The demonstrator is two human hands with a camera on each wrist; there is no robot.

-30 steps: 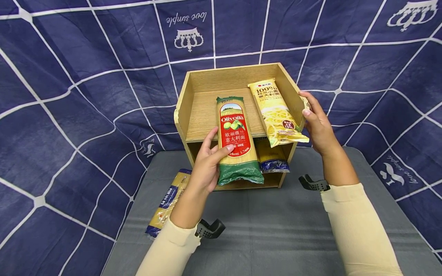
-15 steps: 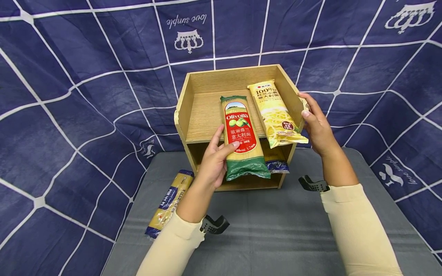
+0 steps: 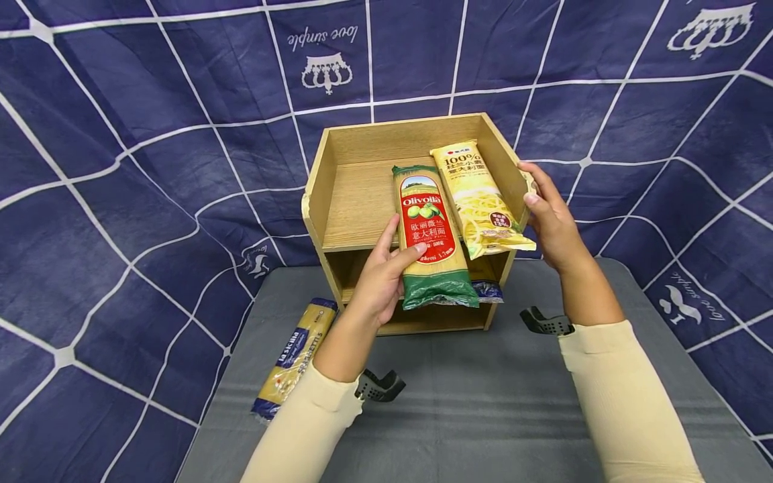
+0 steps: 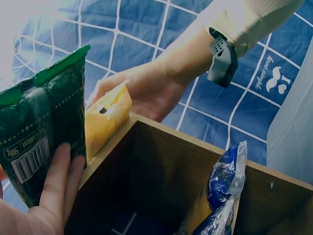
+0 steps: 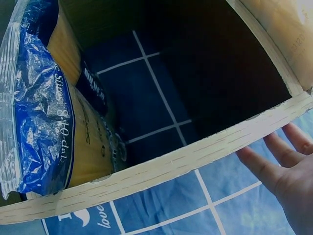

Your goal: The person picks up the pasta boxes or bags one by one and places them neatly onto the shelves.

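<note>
My left hand (image 3: 382, 278) holds a green-ended Olivoilà spaghetti pack (image 3: 427, 225), thumb on its printed face and other fingers at its side and underneath. The pack lies tilted over the front edge of the wooden shelf's upper deck (image 3: 362, 194). My right hand (image 3: 558, 235) grips the front of the shelf's right side wall, thumb at the edge. Beside that wall, a yellow pasta pack (image 3: 480, 198) lies on the upper deck, its lower end overhanging the front. In the right wrist view, the right fingers (image 5: 259, 164) touch the outside of the side wall.
Inside the lower compartment lies a blue-ended pasta pack (image 5: 44, 112), its end sticking out in front. Another spaghetti pack (image 3: 296, 355) rests on the grey table (image 3: 459, 396), left of the shelf. Blue checked cloth (image 3: 410, 60) hangs behind and at the sides.
My left hand has shifted the green-ended pack rightward and slightly away from me, closer to the yellow pack. The right hand keeps its place on the shelf wall.
</note>
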